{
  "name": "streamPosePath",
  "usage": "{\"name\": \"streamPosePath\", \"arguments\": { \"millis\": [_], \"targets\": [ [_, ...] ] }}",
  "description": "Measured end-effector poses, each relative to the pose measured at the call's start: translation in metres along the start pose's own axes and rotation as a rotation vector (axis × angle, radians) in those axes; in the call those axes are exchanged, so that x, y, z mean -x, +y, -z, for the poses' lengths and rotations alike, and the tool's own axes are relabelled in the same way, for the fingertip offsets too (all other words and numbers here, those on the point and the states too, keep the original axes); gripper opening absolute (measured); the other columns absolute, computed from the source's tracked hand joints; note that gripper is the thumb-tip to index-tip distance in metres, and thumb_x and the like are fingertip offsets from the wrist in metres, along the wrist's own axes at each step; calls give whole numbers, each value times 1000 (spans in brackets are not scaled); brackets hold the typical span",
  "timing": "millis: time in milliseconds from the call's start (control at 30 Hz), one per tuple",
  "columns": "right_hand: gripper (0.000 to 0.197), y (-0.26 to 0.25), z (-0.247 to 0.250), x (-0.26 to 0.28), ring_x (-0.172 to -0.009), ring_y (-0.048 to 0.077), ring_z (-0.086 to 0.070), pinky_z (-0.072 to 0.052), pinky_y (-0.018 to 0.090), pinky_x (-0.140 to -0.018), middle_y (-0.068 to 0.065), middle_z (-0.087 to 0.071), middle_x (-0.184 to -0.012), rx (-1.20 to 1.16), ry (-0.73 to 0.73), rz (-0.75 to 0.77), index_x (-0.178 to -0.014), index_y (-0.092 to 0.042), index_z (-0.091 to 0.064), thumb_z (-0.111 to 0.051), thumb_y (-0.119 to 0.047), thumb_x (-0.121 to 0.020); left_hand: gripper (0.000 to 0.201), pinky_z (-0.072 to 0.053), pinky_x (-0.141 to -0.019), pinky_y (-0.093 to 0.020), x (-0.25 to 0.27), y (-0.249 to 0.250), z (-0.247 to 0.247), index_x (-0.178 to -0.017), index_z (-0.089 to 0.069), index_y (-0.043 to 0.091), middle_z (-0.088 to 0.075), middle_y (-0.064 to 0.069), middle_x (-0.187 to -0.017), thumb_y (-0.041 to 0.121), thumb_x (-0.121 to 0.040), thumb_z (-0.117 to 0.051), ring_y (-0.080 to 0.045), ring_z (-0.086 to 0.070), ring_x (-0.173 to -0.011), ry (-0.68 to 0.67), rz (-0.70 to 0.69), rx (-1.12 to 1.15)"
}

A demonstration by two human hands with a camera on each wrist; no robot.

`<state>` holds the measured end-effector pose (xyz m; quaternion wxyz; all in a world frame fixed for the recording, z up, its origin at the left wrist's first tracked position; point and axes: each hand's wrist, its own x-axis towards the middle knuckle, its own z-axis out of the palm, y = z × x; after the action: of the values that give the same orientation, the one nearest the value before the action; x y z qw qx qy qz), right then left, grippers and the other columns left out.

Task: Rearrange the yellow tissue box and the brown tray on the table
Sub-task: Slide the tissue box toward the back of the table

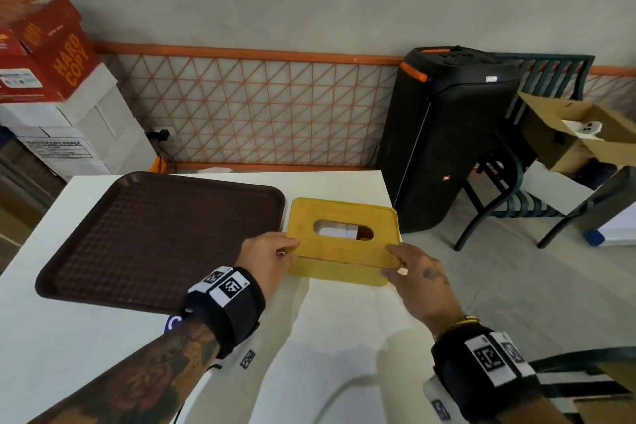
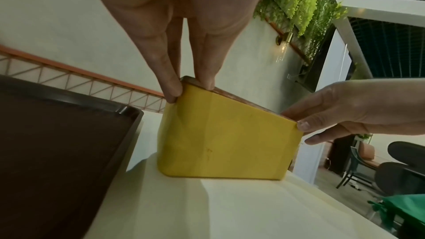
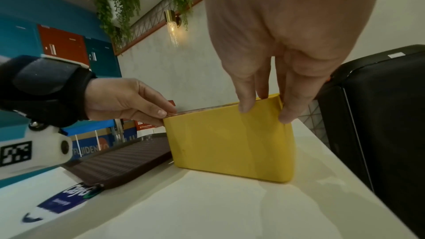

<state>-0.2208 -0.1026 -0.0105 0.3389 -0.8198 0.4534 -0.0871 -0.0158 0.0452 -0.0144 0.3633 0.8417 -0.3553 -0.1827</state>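
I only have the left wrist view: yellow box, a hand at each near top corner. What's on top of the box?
Observer: The yellow tissue box has an oval slot in its lid with white tissue showing, per the head view.
Operator: What's past the box on the right?
Observer: A tall black speaker stands on the floor past the table's right edge.
Operator: Anything on the tray?
Observer: The brown tray looks bare in the head view.

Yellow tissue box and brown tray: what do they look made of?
Yellow tissue box: smooth matte body with rounded corners, probably plastic; its lid edge shows a brownish wood-like band in the wrist views, possibly bamboo. Brown rectangular tray: likely moulded plastic, with a grid-textured floor and a smooth, slightly glossy raised rim.
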Motion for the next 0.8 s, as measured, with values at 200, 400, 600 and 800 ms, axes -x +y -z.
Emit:
{"name": "streamPosePath", "arguments": {
  "millis": [200,400,600,800],
  "targets": [
    [44,-15,11,-59,-123,26,-55,-46,36,-104,9,-55,-140,140,-62,-19,-139,-17,-52,-59,-23,-96,23,-46,-97,-22,-44,14,-5,-103,-74,15,-71,-4,-115,14,-81,-66,-19,-66,-101,21,44,-43],
    [46,-33,20,-98,-134,30,-42,-37,40,-110,12,-46,-145,190,-130,-69,-144,-20,-46,-53,-23,-99,24,-50,-98,-29,-79,24,-6,-105,-73,17,-72,-8,-114,18,-83,-64,-24,-66,-104,38,120,-66],
    [45,-44,23,-115,-134,32,-42,-37,41,-110,15,-45,-145,173,-143,-73,-144,-17,-46,-50,-16,-99,24,-52,-94,-29,-99,24,-8,-105,-73,19,-73,-7,-110,18,-83,-64,-25,-68,-98,59,152,-64],
    [38,-46,21,-118,-132,32,-43,-39,41,-107,15,-48,-140,193,-136,-72,-138,-13,-50,-47,-14,-100,26,-54,-91,-29,-103,21,-8,-106,-73,20,-74,-8,-109,17,-84,-60,-26,-69,-93,64,157,-55]
  ]
}}
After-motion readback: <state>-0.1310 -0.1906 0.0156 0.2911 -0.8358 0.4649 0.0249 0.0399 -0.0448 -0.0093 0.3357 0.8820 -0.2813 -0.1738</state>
